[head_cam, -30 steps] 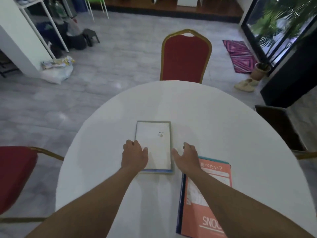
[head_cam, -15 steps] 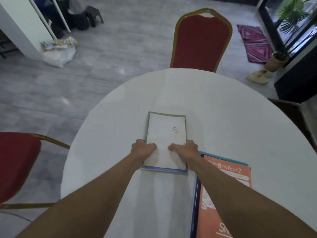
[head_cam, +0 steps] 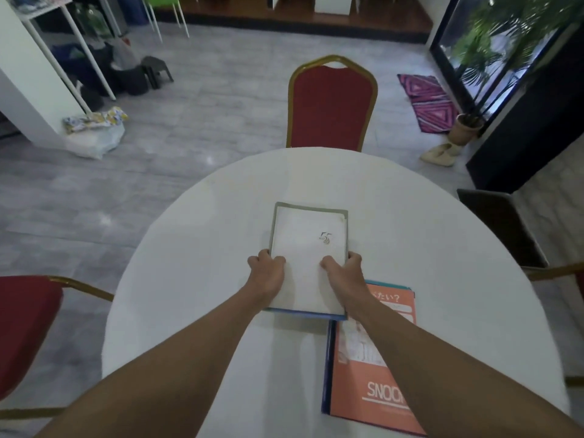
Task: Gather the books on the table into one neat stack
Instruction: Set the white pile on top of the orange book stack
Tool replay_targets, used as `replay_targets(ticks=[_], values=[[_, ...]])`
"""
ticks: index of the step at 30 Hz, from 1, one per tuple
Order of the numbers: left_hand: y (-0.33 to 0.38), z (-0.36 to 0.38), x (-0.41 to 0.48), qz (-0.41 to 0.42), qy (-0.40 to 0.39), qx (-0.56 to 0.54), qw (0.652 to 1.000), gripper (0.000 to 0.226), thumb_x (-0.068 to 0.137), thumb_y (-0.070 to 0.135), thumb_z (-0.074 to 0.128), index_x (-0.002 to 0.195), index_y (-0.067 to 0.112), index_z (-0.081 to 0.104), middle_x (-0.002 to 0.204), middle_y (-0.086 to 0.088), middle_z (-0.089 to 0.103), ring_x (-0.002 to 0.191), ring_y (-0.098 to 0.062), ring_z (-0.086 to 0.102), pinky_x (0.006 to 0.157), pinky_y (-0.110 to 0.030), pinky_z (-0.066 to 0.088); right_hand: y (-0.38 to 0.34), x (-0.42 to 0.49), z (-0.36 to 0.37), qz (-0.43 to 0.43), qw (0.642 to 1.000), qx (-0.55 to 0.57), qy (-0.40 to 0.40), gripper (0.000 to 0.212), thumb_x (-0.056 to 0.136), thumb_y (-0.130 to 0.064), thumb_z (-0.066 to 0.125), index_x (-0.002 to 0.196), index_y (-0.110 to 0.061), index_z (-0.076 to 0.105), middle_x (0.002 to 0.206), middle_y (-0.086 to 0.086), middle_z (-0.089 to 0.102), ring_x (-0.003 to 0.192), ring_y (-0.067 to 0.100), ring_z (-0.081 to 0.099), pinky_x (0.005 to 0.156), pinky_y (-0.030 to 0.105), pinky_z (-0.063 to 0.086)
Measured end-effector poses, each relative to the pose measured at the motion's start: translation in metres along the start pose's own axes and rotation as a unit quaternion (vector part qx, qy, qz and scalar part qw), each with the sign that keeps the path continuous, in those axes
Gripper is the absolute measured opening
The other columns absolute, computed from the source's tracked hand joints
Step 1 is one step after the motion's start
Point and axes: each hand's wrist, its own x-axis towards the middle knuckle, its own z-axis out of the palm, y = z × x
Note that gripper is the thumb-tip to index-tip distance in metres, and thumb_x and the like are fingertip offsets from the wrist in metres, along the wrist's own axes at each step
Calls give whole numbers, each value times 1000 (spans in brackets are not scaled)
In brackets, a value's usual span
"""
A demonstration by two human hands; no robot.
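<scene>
Both hands grip a white book (head_cam: 308, 248) at mid-counter: the left hand (head_cam: 267, 273) clasps its left edge, the right hand (head_cam: 343, 273) its right edge. Its near corner overlaps an orange book (head_cam: 373, 374) lying flat on the white counter (head_cam: 189, 279).

Two bare forearms reach forward from the 6 o'clock edge of the view, converging toward the centre. The left hand (head_cam: 267, 275) is curled, thumb on top and fingers tucked under, at about 9 o'clock of a white book (head_cam: 308, 260). The right hand (head_cam: 343, 273) mirrors it at 3 o'clock, seemingly pinching the opposite edge, though its fingers are hidden underneath.
</scene>
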Motion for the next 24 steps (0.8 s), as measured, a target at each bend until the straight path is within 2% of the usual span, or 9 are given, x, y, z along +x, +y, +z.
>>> replay_targets(ticks=[3, 6, 9, 12, 16, 21, 24], values=[[6, 28, -23, 14, -14, 49, 999, 56, 104, 32, 30, 151, 2, 23, 153, -14, 19, 131, -34, 42, 109, -43, 33, 17, -18, -30, -16, 999, -13, 37, 52, 98, -40, 52, 139, -11, 41, 126, 7, 60, 112, 28, 57, 99, 43, 47], [4, 60, -41, 29, -39, 97, 994, 54, 104, 30, 31, 146, -4, 27, 150, -18, 24, 131, -34, 42, 108, -41, 34, 43, -35, -62, -16, 998, -15, 51, 49, 102, -41, 48, 138, -9, 43, 123, 5, 57, 106, 25, 54, 90, 33, 41], [-7, 91, -56, 18, -59, 138, 988, 54, 103, 30, 32, 144, -5, 30, 148, -20, 29, 132, -35, 42, 109, -41, 35, 67, -48, -91, -19, 997, -29, 67, 43, 102, -36, 49, 137, -13, 45, 126, 5, 62, 107, 26, 59, 87, 31, 41], [-18, 115, -68, 12, -69, 170, 983, 53, 104, 29, 30, 143, -7, 32, 147, -22, 32, 132, -35, 41, 111, -40, 36, 85, -54, -109, -17, 995, -62, 74, 47, 101, -35, 51, 143, -17, 43, 122, 4, 63, 104, 26, 60, 89, 34, 47], [-30, 130, -81, 28, -83, 227, 970, 49, 106, 21, 23, 140, -11, 35, 147, -25, 33, 135, -36, 37, 113, -42, 33, 108, -57, -114, 20, 993, -90, 79, 65, 97, -48, 52, 146, -7, 42, 137, 15, 56, 122, 33, 58, 104, 45, 49], [-45, 145, -87, 31, -88, 262, 960, 47, 105, 24, 27, 138, -7, 38, 145, -24, 37, 134, -36, 38, 112, -41, 34, 131, -64, -116, 49, 987, -122, 95, 64, 99, -45, 49, 146, -3, 40, 141, 17, 44, 135, 34, 43, 109, 44, 39], [-45, 148, -87, 33, -89, 277, 956, 48, 105, 26, 26, 139, -5, 37, 144, -22, 38, 133, -35, 39, 111, -39, 33, 136, -63, -116, 56, 975, -183, 117, 59, 99, -48, 48, 140, -6, 46, 138, 16, 43, 133, 34, 38, 110, 44, 32]])
